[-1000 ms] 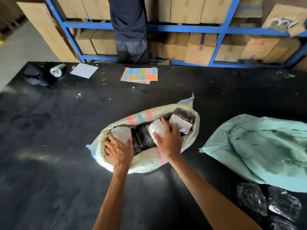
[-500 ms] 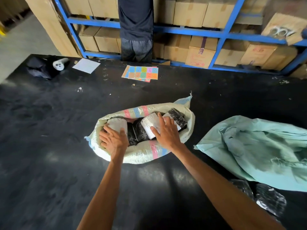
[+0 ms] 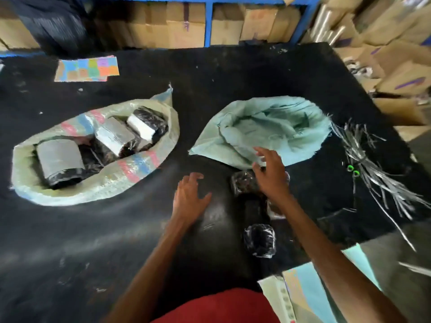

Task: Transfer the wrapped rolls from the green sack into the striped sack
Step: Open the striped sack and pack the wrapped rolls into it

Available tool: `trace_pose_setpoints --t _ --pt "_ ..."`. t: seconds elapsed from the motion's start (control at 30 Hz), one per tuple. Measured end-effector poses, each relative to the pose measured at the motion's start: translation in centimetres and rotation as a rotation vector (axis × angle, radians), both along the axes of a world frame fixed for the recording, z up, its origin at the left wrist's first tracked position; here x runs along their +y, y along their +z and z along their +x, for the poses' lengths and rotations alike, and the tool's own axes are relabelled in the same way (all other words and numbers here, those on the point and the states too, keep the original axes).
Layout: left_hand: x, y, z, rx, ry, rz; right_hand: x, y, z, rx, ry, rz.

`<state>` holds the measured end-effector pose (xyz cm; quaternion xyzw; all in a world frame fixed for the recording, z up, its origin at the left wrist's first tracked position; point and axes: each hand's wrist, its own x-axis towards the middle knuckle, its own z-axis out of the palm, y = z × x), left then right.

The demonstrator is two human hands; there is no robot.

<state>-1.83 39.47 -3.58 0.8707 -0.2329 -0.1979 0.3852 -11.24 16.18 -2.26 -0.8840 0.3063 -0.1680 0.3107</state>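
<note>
The striped sack [image 3: 112, 183] lies open on the left of the black table, holding several wrapped rolls [image 3: 112, 136] with white labels and black film. The green sack [image 3: 275, 127] lies crumpled to its right. Loose black wrapped rolls sit on the table in front of the green sack, one [image 3: 243, 183] just under my right hand and another [image 3: 260, 240] nearer me. My right hand [image 3: 270, 173] hovers with spread fingers over the green sack's near edge and the roll, holding nothing. Empty too, my left hand [image 3: 189, 199] is spread above the bare table between the sacks.
A sheet of coloured stickers [image 3: 87, 68] lies at the table's far left. A bundle of grey plastic ties [image 3: 377, 176] sprawls at the right edge. Cardboard boxes [image 3: 184, 24] on blue shelving stand behind the table. Another folded sack [image 3: 300, 290] lies at the near edge.
Both hands have left the rolls in the striped sack and swung right toward the green sack. The camera has turned right and down.
</note>
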Motion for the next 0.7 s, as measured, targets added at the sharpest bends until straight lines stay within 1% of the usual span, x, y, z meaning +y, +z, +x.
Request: trace_pose_setpoints --t 0.07,0.13,0.17,0.2,0.23,0.3,0.33,0.37,0.47,0.53,0.63,0.7 --pt "-2.4 -1.0 -4.5 0.159 -0.093 0.088 -2.1 -0.8 -4.5 0.052 -0.126 -0.002" --pt "-4.2 -2.1 -8.6 0.188 -0.191 0.200 -3.6 -2.0 -8.0 0.160 -0.212 0.052" --pt "-5.2 -2.6 -11.0 0.173 -0.261 0.253 -4.4 -2.7 -9.7 0.230 -0.206 0.093" --pt "-5.9 -3.1 -12.7 0.148 -0.326 0.294 -4.9 -3.4 -10.8 0.309 -0.143 0.117" --pt "-6.7 -3.7 -14.8 0.110 -0.393 0.339 -5.5 -4.2 -12.1 0.421 -0.035 0.102" --pt "-7.9 -5.1 -18.0 0.005 -0.500 0.436 -5.9 -5.3 -13.6 0.701 0.206 0.020" --pt "-8.2 -6.0 -19.1 -0.058 -0.534 0.465 -5.6 -5.8 -13.8 0.788 0.281 -0.022" --pt "-8.7 -6.8 -20.5 -0.123 -0.553 0.487 -5.7 -6.6 -14.4 0.827 0.323 -0.062" --pt "-9.6 -8.5 -22.4 -0.281 -0.502 0.525 -5.5 -8.7 -15.7 0.776 0.304 -0.196" --pt "-10.0 -8.9 -22.4 -0.292 -0.456 0.509 -5.4 -9.6 -16.4 0.735 0.294 -0.231" --pt "-10.0 -9.1 -21.5 -0.265 -0.447 0.480 -5.0 -10.6 -17.4 0.626 0.224 -0.179" --pt "-9.2 -8.5 -20.8 -0.199 -0.411 0.460 -4.5 -10.8 -18.0 0.540 0.198 -0.044"
